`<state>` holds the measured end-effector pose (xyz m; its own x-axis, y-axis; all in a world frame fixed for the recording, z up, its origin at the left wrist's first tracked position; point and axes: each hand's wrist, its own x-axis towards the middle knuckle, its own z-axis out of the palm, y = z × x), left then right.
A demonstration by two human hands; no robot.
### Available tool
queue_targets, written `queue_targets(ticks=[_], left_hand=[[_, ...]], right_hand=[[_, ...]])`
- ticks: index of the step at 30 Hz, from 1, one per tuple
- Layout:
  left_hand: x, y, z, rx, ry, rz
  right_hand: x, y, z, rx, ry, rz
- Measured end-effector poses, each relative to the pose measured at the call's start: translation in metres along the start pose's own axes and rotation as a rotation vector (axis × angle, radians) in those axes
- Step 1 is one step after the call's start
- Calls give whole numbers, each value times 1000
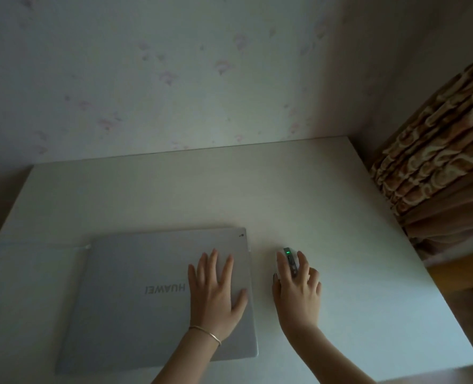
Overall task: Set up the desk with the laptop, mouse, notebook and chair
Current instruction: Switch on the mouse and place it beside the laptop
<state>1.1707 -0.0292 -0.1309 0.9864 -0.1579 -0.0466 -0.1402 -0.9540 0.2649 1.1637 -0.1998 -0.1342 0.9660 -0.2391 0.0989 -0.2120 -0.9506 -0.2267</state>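
A closed silver laptop (135,295) lies flat on the white desk (174,195), lid logo facing away from me. My left hand (216,292) rests palm down on the laptop's right part, fingers spread, a thin bracelet on the wrist. Just right of the laptop, my right hand (296,289) covers a pale mouse (290,257) that shows a small green light between my fingers. The mouse sits on the desk. No notebook or chair is in view.
The desk stands against a pale floral-papered wall (174,79). A patterned brown curtain (434,162) hangs at the right, past the desk's right edge. A thin white cable (36,246) runs to the laptop's left rear corner.
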Motion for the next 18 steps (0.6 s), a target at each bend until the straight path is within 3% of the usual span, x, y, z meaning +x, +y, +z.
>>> queue_targets(ticks=[11, 18], left_hand=[[2, 12, -15, 5, 26, 14], [20, 78, -67, -59, 140, 157]], right_hand=[[2, 10, -29, -31, 24, -16], [9, 54, -99, -11, 144, 69]])
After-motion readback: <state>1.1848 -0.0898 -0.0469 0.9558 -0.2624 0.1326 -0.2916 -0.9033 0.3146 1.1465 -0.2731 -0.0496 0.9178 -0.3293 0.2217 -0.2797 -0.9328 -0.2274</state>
